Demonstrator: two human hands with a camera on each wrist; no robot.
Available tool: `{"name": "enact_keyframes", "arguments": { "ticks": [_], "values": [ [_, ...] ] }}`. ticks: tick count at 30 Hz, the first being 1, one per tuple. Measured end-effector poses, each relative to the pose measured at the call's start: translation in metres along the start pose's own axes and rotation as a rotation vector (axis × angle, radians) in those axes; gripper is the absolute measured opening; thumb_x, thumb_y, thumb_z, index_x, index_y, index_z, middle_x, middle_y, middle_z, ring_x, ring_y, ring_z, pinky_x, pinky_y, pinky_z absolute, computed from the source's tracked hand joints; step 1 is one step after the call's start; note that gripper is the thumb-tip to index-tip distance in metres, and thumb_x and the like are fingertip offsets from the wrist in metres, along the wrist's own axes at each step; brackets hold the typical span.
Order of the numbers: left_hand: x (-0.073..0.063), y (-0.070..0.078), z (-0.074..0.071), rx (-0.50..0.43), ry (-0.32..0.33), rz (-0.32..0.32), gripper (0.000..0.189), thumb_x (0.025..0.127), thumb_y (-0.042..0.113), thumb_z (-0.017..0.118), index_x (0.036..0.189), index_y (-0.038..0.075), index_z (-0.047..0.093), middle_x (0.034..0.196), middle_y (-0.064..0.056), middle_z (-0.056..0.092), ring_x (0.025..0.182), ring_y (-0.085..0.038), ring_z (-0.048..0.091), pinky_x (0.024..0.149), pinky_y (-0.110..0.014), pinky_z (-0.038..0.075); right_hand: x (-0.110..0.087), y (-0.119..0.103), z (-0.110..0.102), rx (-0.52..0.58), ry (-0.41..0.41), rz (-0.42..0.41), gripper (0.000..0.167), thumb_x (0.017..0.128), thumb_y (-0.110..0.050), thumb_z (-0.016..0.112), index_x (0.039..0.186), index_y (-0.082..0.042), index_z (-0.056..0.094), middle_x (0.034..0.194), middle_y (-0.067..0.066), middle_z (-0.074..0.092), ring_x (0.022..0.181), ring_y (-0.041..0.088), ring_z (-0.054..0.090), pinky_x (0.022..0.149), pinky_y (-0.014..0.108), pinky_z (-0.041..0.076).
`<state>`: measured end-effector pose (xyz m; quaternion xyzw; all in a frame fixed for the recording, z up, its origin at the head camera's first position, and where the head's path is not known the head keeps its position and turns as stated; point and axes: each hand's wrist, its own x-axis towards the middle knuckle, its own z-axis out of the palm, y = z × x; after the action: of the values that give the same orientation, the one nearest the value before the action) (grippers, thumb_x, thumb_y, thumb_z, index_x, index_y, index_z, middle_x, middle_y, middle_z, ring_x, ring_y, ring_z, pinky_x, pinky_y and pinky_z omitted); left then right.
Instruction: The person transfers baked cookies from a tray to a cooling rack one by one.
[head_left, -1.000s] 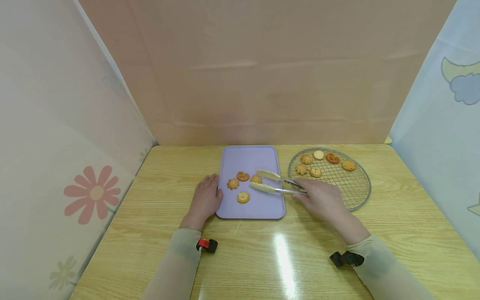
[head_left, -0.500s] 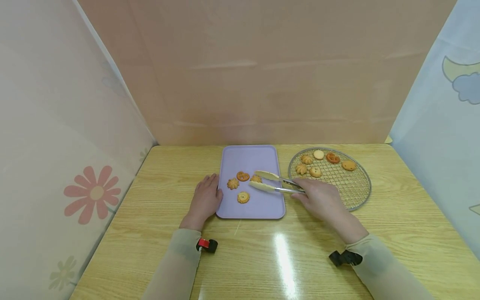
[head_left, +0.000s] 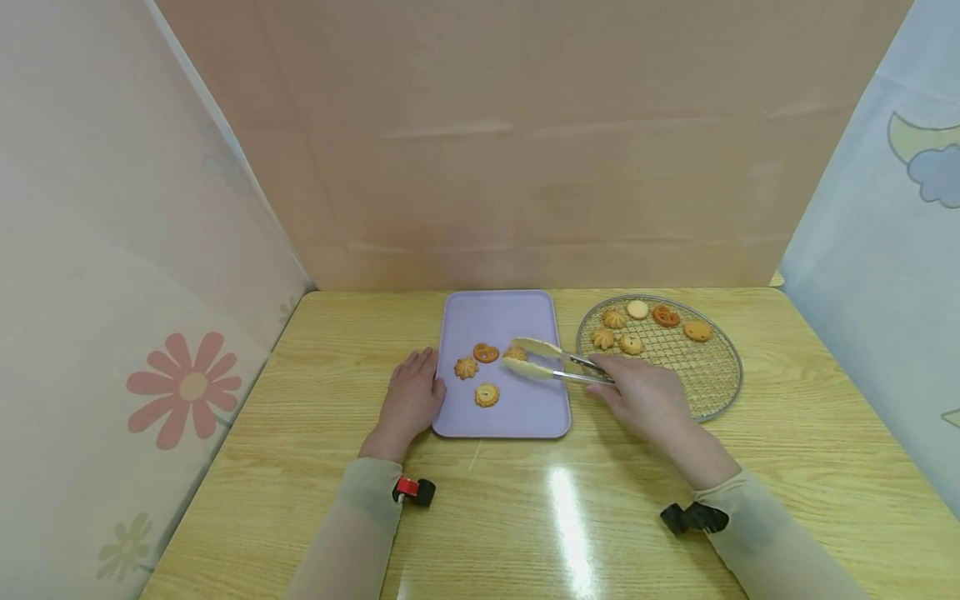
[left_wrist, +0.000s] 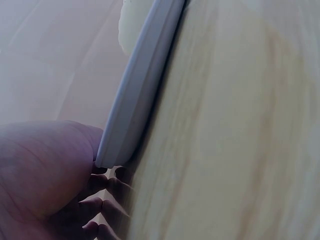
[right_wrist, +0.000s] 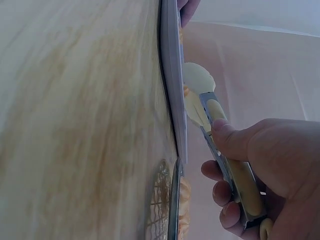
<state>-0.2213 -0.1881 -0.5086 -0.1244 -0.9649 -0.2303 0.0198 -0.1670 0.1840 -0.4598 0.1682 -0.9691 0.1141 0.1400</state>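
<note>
My right hand [head_left: 643, 393] grips metal tongs [right_wrist: 227, 165] with cream tips, thumb on one arm and fingers curled round the other. In the head view the tips stand apart on either side of a flower-shaped cookie [head_left: 515, 354] at the right of the lilac tray [head_left: 498, 312]. Also on the tray are a pretzel-shaped cookie [head_left: 486, 352], another flower-shaped cookie [head_left: 466, 367] and a round one with a scalloped edge [head_left: 487, 395]. My left hand [head_left: 411, 398] rests at the tray's left side, thumb on the rim, fingers loosely bent beside it with their tips at the table.
Right of the tray, partly beneath my right hand in the head view, lies a round wire rack [head_left: 697, 379] bearing several cookies at its far side, including a pretzel [head_left: 665, 316] and a plain round one [head_left: 637, 309]. The wooden table [head_left: 360, 325] meets a backdrop behind.
The tongs have shifted slightly right and back, their tips still apart around the flower-shaped cookie, which has moved a little with them. The left hand and the tray stay put.
</note>
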Motion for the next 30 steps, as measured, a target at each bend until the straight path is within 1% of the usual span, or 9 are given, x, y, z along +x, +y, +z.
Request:
{"name": "enact_keyframes", "arguments": {
  "ticks": [5,7,10,17,19,20,23,26,30],
  "values": [
    [0.0,0.0,0.0,-0.005,0.007,0.006,0.056,0.111,0.013,0.056,0.161,-0.009,0.047,0.168,-0.028,0.045,0.16,-0.048,0.034,0.133,-0.062,0.024,-0.001,0.001,-0.003,-0.003,0.013,0.011,0.051,0.097,-0.03,0.087,0.142,-0.01,0.073,0.125,0.014,0.08,0.098,0.038,0.079,0.067,0.055,0.062],
    [-0.001,0.0,0.0,-0.003,0.008,0.007,0.056,0.111,0.013,0.056,0.161,-0.01,0.047,0.168,-0.028,0.045,0.16,-0.048,0.035,0.133,-0.062,0.025,-0.001,0.002,-0.004,-0.009,0.021,0.016,0.05,0.097,-0.03,0.087,0.141,-0.01,0.073,0.121,0.014,0.081,0.092,0.037,0.079,0.062,0.052,0.061],
    [-0.001,0.001,0.0,0.001,0.013,0.01,0.055,0.11,0.012,0.055,0.161,-0.01,0.048,0.167,-0.029,0.046,0.159,-0.048,0.036,0.132,-0.061,0.026,-0.001,0.004,-0.007,-0.017,0.033,0.027,0.049,0.097,-0.031,0.086,0.141,-0.012,0.074,0.119,0.014,0.081,0.089,0.037,0.078,0.057,0.048,0.058],
    [-0.001,0.002,-0.001,0.012,0.005,0.006,0.056,0.111,0.012,0.055,0.161,-0.01,0.047,0.168,-0.028,0.045,0.16,-0.048,0.035,0.133,-0.06,0.026,-0.001,0.007,-0.016,-0.012,0.055,0.03,0.046,0.097,-0.032,0.087,0.137,-0.014,0.074,0.101,0.01,0.081,0.072,0.028,0.073,0.046,0.04,0.048],
    [-0.002,0.001,-0.001,0.01,0.004,0.005,0.056,0.111,0.012,0.055,0.161,-0.01,0.047,0.168,-0.028,0.045,0.16,-0.048,0.035,0.133,-0.06,0.025,-0.001,0.009,-0.018,-0.015,0.072,0.029,0.047,0.096,-0.031,0.088,0.137,-0.014,0.074,0.101,0.011,0.081,0.073,0.029,0.074,0.045,0.04,0.047],
    [-0.002,0.002,-0.001,0.009,0.002,0.004,0.056,0.111,0.013,0.055,0.162,-0.01,0.046,0.168,-0.028,0.044,0.16,-0.048,0.035,0.133,-0.06,0.025,-0.002,0.01,-0.018,-0.021,0.085,0.026,0.047,0.096,-0.031,0.088,0.137,-0.013,0.074,0.103,0.012,0.081,0.075,0.031,0.075,0.046,0.041,0.049],
    [-0.002,0.002,-0.001,0.009,0.004,0.008,0.056,0.111,0.012,0.055,0.161,-0.01,0.047,0.168,-0.029,0.045,0.16,-0.048,0.035,0.133,-0.061,0.026,-0.002,0.012,-0.021,-0.028,0.11,0.027,0.048,0.095,-0.03,0.088,0.138,-0.012,0.074,0.113,0.016,0.082,0.081,0.036,0.078,0.047,0.044,0.051],
    [-0.002,0.002,-0.002,0.009,0.009,0.013,0.055,0.111,0.011,0.056,0.16,-0.011,0.047,0.167,-0.029,0.046,0.159,-0.049,0.036,0.132,-0.062,0.026,-0.003,0.015,-0.024,-0.039,0.123,0.029,0.049,0.094,-0.029,0.089,0.137,-0.011,0.075,0.113,0.017,0.082,0.08,0.037,0.078,0.045,0.044,0.05],
    [-0.003,0.003,-0.003,0.005,0.013,0.016,0.054,0.111,0.011,0.056,0.16,-0.011,0.048,0.167,-0.03,0.046,0.159,-0.049,0.036,0.132,-0.062,0.027,-0.003,0.019,-0.029,-0.045,0.112,0.047,0.05,0.094,-0.028,0.089,0.138,-0.01,0.074,0.11,0.018,0.082,0.074,0.035,0.076,0.043,0.043,0.047]
  ]
}}
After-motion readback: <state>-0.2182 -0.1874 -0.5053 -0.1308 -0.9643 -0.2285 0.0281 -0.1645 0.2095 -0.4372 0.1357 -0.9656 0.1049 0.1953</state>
